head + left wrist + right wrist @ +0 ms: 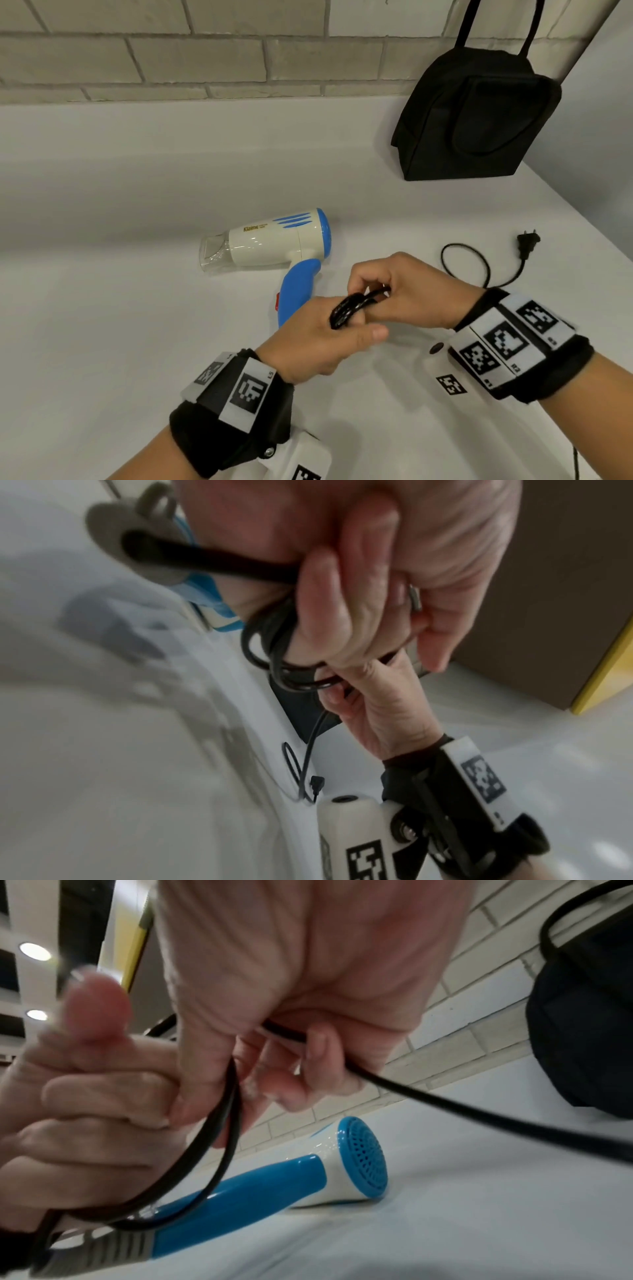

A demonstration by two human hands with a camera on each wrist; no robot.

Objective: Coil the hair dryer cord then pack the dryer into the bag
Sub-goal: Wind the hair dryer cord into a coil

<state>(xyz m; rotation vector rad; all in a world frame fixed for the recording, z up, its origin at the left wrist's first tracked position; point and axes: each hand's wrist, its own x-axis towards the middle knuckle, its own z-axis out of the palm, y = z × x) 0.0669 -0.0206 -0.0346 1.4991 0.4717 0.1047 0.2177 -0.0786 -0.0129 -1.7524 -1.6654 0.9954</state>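
A cream and blue hair dryer (274, 241) lies on its side on the white counter (137, 308), handle toward me. Several loops of its black cord (346, 310) are wound round the fingers of my left hand (318, 339), which grips them just above the handle's end. My right hand (394, 291) pinches the cord next to the loops. The free cord (479, 267) trails right in one loose loop to the plug (527, 243) on the counter. In the right wrist view the cord (219, 1139) hangs from both hands over the dryer (342, 1175).
A black bag (479, 113) with long handles stands at the back right, against the brick wall (171, 58). The counter's right edge (599, 233) runs diagonally past the plug.
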